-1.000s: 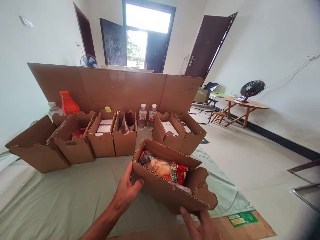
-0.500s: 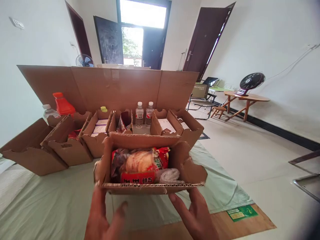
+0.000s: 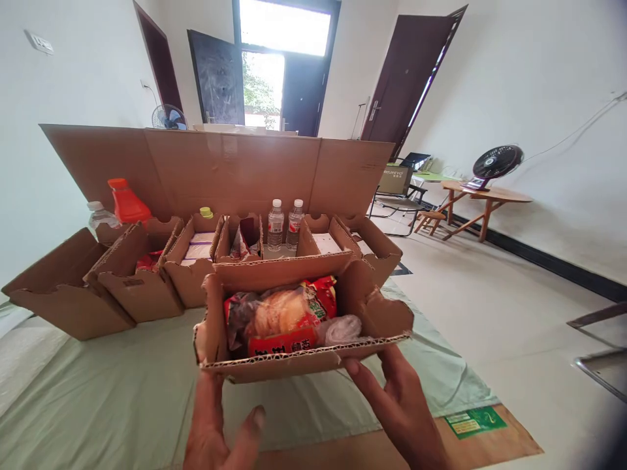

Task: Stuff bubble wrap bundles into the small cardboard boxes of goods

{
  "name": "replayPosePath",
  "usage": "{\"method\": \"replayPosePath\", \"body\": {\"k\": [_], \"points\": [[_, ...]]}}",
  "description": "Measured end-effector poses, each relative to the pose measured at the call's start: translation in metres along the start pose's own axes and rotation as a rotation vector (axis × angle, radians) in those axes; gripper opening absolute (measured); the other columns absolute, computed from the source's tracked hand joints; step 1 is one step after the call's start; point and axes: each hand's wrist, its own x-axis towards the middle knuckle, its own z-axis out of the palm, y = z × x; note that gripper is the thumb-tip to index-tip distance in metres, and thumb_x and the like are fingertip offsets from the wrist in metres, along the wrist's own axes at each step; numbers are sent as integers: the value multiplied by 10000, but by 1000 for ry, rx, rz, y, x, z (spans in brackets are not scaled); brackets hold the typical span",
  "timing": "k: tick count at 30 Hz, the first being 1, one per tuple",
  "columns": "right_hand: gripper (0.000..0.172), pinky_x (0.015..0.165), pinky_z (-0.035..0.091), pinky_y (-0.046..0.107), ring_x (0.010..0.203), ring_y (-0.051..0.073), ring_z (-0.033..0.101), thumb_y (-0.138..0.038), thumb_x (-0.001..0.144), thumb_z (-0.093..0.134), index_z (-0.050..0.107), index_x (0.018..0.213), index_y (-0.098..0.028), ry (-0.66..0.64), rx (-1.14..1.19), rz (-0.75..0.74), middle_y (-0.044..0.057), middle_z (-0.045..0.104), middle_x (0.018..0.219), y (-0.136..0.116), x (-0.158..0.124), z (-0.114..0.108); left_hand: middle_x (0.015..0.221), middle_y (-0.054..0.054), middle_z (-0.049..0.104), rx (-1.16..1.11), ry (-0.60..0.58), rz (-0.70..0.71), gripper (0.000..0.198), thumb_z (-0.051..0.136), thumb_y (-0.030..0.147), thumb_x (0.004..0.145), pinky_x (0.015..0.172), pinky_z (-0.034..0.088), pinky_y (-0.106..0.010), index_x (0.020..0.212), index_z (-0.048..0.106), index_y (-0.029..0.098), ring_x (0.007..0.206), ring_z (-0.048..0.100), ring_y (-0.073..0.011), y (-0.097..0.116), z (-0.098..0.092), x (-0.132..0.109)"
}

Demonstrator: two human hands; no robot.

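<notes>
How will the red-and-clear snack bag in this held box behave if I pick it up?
The snack bag will probably feel floppy, as its clear film looks wrinkled. The round pieces inside look like crackers, so it is likely light for its size and may crack if squeezed. Its shiny surface could also be somewhat slippery.

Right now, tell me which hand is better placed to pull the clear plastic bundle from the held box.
Probably the right hand, holding the box just below the clear plastic bundle. The left hand is at the opposite end, farther away.
</notes>
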Motion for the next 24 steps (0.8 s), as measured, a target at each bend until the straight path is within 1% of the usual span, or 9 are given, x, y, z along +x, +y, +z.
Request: {"method": "replayPosePath", "body": {"k": [3, 6, 9, 12, 15, 17, 19, 21, 24], "points": [[362, 798, 587, 351, 943, 278, 706, -493, 863, 672, 701, 1094, -217, 60, -53, 78, 91, 766, 1002, 25, -15, -5, 1568, -96, 445, -52, -112, -88, 797, 614, 340, 882, 1205, 362, -518, 1585, 251, 251, 1478, 369, -345, -5, 17, 16], [396, 775, 597, 345, 940, 279, 719, -511, 863, 662, 677, 1106, -198, 120, -62, 157, 109, 763, 1045, 57, -34, -1, 1545, -117, 481, -160, -233, -51, 779, 632, 332, 866, 1168, 409, -476, 1562, 302, 215, 1431, 442, -325, -15, 39, 56], [456, 777, 613, 349, 941, 280, 736, -501, 872, 665, 622, 1199, -187, 63, -30, 211, 117, 755, 1061, 86, -56, 13, 1528, -126, 506, -180, -283, 2, 740, 617, 408, 869, 1186, 370, -475, 1530, 366, 187, 1413, 462, -316, -30, 59, 107], [608, 827, 623, 369, 1001, 274, 739, -437, 896, 671, 470, 1417, -195, -44, -10, 207, 159, 671, 1285, 107, -78, 28, 1595, -121, 422, -105, -278, 6, 729, 564, 499, 900, 1244, 251, -481, 1530, 370, 186, 1496, 340, -307, -46, 73, 139], [672, 864, 627, 396, 992, 264, 744, -379, 919, 660, 378, 1509, -224, -55, -26, 134, 194, 530, 1465, 122, -93, 38, 1664, -125, 285, -59, -258, -16, 751, 507, 524, 939, 1272, 139, -491, 1572, 288, 185, 1549, 213, -287, -59, 81, 136], [668, 874, 629, 402, 1004, 264, 740, -346, 928, 651, 373, 1528, -245, -50, -53, 85, 189, 482, 1511, 125, -96, 42, 1685, -119, 225, -39, -254, -28, 738, 471, 530, 962, 1276, 116, -490, 1584, 259, 193, 1561, 174, -272, -63, 86, 123], [670, 870, 633, 389, 1097, 273, 710, -303, 945, 625, 346, 1553, -285, -72, -77, 39, 162, 436, 1554, 119, -93, 46, 1691, -107, 209, -35, -260, -31, 705, 435, 531, 983, 1278, 116, -480, 1585, 263, 205, 1565, 162, -257, -65, 92, 109], [696, 899, 623, 385, 1255, 291, 624, -258, 959, 589, 286, 1582, -323, -120, -76, -8, 132, 367, 1605, 107, -85, 51, 1686, -109, 226, -54, -271, -30, 685, 405, 536, 997, 1279, 127, -472, 1582, 275, 203, 1561, 179, -251, -64, 98, 103], [778, 1014, 567, 439, 1441, 307, 435, -211, 945, 575, 196, 1611, -344, -232, -61, -22, 102, 283, 1653, 84, -65, 64, 1680, -114, 247, -96, -277, -25, 679, 359, 545, 1010, 1281, 135, -451, 1583, 275, 188, 1554, 207, -243, -61, 102, 105]]}}
